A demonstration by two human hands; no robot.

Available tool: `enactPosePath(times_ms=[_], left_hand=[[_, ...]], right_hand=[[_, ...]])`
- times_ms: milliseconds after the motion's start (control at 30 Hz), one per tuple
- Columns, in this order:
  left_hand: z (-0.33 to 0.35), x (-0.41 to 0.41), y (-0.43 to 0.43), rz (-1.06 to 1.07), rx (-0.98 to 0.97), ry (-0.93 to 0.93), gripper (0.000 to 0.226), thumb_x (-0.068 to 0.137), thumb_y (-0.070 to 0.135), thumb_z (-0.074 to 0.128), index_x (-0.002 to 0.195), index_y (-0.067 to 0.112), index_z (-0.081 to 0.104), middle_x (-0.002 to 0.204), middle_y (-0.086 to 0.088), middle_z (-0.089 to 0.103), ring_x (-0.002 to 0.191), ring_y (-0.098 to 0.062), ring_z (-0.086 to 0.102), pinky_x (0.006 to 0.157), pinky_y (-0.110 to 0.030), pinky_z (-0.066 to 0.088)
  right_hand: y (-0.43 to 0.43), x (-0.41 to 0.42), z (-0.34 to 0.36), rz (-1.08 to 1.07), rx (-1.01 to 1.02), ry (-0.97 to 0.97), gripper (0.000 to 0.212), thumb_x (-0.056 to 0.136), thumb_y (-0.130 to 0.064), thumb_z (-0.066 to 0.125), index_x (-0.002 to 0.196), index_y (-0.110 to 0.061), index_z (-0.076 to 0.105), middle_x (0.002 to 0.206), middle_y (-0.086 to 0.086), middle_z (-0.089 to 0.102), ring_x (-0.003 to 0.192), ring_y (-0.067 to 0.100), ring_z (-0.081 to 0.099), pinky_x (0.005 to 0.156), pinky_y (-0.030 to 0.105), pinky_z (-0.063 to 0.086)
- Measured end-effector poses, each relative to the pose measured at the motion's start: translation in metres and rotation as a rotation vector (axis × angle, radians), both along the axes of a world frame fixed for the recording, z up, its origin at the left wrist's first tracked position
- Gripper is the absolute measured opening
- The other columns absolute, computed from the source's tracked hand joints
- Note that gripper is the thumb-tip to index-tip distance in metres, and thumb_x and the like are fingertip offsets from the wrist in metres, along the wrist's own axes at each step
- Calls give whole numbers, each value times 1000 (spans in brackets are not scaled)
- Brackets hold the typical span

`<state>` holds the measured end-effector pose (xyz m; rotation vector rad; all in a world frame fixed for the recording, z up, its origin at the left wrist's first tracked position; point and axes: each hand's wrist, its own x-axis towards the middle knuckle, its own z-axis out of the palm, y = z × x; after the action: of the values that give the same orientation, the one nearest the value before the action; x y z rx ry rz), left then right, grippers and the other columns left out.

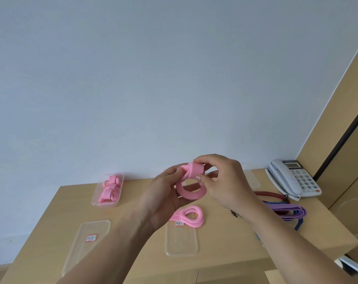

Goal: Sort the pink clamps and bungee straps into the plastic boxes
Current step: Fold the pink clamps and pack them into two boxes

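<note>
- Currently fingertips point(198, 177) of the right hand point(225, 181) pinch the folded top of a pink strap point(191, 191), thumb below and index curled over.
- Left hand point(163, 197) cradles it from beneath (thumb pressed on the fold), above the table point(75, 206).
- Its long axis runs roughly upright: ring below, opening towards the camera.
- Second pink loop point(189, 217) lies left-right, rounded end right, across a clear lid point(181, 242).
- Clear box point(95, 198) far left holds pink clamps point(109, 189); bungee straps point(284, 210) lie right.
</note>
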<state>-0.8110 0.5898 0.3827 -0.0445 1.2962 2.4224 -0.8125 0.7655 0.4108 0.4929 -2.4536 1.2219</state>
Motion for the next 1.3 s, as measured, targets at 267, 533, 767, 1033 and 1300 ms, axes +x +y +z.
enactPosePath(times_ms=[267, 533, 767, 1033, 1300], left_hand=[[3, 2, -2, 28, 93, -40, 34, 99, 10, 57, 127, -8, 62, 118, -27, 71, 106, -46, 71, 99, -56, 56], [3, 8, -8, 33, 7, -35, 47, 78, 14, 78, 120, -3, 66, 105, -21, 70, 93, -37, 69, 103, -56, 55], [-12, 14, -28, 49, 73, -120, 61, 84, 11, 75, 134, -18, 53, 117, -25, 66, 97, -41, 69, 86, -51, 62], [-49, 14, -68, -30, -11, -198, 48, 88, 22, 71, 124, -10, 65, 126, -34, 66, 116, -52, 66, 95, -54, 59], [-97, -9, -75, -119, -115, -239, 31, 98, 27, 62, 101, 3, 81, 102, -22, 76, 91, -34, 75, 84, -40, 61]], right_hand=[[-9, 8, -21, -39, 81, 357, 34, 66, 8, 79, 94, -11, 76, 95, -3, 73, 89, 22, 67, 75, 36, 57], [-15, 15, -51, -30, 205, 427, 23, 70, 6, 83, 86, -7, 74, 103, 1, 70, 95, 16, 60, 87, 13, 43], [-32, 19, -70, 41, 305, 336, 40, 68, -5, 84, 106, -7, 71, 112, 2, 67, 103, 18, 58, 94, 14, 40], [-64, 30, -86, 6, 378, 333, 25, 73, -11, 77, 97, -7, 70, 96, 0, 70, 86, 22, 63, 77, 30, 52], [-77, 11, -125, 38, 511, 187, 34, 71, -12, 71, 104, -7, 71, 94, 1, 70, 85, 24, 65, 76, 36, 55]])
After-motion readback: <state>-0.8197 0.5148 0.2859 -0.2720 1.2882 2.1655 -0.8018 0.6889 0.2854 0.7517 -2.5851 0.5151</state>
